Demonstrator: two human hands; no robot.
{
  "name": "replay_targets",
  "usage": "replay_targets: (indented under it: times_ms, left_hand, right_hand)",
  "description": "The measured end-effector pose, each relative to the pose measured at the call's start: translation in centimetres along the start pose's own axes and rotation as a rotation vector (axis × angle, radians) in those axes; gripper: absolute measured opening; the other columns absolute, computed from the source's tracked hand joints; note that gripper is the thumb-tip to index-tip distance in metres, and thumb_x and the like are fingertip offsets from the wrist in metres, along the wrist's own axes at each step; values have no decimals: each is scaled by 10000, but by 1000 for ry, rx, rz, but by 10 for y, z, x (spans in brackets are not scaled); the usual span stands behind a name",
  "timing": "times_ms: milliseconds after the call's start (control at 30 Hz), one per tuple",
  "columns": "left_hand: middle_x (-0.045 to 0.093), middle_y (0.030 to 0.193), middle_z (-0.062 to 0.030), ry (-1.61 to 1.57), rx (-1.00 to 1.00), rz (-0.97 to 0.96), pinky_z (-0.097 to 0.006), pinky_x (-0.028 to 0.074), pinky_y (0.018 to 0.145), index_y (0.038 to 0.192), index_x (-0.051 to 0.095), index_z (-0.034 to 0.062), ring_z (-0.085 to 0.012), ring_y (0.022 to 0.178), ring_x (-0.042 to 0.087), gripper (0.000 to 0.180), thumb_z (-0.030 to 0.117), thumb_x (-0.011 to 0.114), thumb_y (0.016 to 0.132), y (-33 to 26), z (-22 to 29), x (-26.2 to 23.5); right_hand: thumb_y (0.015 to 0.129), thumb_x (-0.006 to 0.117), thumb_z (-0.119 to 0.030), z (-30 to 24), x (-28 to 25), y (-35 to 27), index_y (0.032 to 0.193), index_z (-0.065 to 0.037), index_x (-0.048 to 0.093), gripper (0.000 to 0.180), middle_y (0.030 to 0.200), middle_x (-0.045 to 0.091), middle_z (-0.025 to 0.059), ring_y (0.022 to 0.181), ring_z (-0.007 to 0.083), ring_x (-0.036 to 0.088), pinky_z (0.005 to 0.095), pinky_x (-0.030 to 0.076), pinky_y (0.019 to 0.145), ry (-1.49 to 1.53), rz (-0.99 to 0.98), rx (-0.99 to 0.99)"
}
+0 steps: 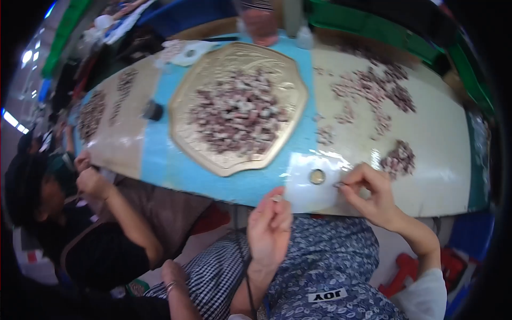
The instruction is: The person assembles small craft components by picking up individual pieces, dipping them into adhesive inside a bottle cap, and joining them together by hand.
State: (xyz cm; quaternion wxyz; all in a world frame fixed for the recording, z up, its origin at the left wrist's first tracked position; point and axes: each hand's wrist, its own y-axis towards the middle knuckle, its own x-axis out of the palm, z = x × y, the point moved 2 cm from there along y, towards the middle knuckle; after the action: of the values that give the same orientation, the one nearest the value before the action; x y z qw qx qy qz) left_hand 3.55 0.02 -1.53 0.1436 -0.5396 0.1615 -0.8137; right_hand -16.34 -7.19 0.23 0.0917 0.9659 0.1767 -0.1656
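Observation:
My left hand (269, 226) is closed at the table's front edge, with a small pale piece (277, 198) pinched at its fingertips. To its right, my right hand (373, 194) pinches thumb and forefinger together; a tiny dark tip (339, 185) shows there, too small to name. Between the two hands lies a glossy white sheet (301, 194). A small round disc, yellowish with a dark rim (317, 176), sits on that sheet. Just beyond my right hand is a small heap of pinkish-brown pieces (399, 159).
A gold tray (226, 166) heaped with small pink, white and dark pieces stands on the blue strip. More pieces (368, 88) scatter across the right side. A small black cup (153, 110) stands left. A co-worker's hands (92, 180) are at the left edge; green crates (368, 32) line the back.

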Motion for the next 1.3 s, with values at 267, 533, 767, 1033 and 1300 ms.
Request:
replay_targets:
  times_ms: [267, 533, 767, 1033, 1300]
  left_hand:
    - [617, 830, -90, 428, 180, 95, -146, 237, 476, 1110, 581, -98, -7, 540, 335, 252, 66, 560, 919, 2, -6, -11]
    - [590, 753, -17, 616, 234, 61, -150, 222, 467, 956, 620, -54, 10, 540, 321, 144, 74, 607, 894, 1, -19, -15]
    - [498, 662, 82, 848, 381, 165, -125, 265, 540, 945, 653, -60, 26, 568, 288, 121, 6, 653, 844, 2, -24, -9]
    - [471, 642, 92, 872, 411, 170, -128, 256, 539, 951, 659, -61, 20, 566, 271, 129, 6, 656, 841, 6, -23, -6]
    - [504, 658, 79, 752, 294, 206, -140, 238, 495, 988, 642, -64, 28, 547, 296, 157, 40, 635, 870, 9, -22, 6]
  right_hand:
    - [784, 606, 23, -1, 15, 24, 834, 17, 509, 109, 757, 530, 112, 630, 251, 582, 324, 480, 541, -169, -150, -245]
    - [714, 619, 36, 9, 17, 28, 861, 12, 494, 194, 793, 500, 123, 704, 292, 561, 361, 477, 571, -406, -218, -409]
    - [715, 590, -19, 4, 19, 34, 841, 9, 468, 178, 787, 479, 120, 724, 287, 553, 369, 487, 590, -507, -301, -448]
    - [712, 575, -69, -15, 19, 43, 839, 1, 486, 170, 773, 493, 107, 759, 256, 566, 348, 494, 592, -643, -466, -455]
    - [753, 633, 12, -27, 10, 37, 795, 25, 523, 119, 691, 575, 97, 559, 178, 579, 294, 450, 480, -205, -243, -100]
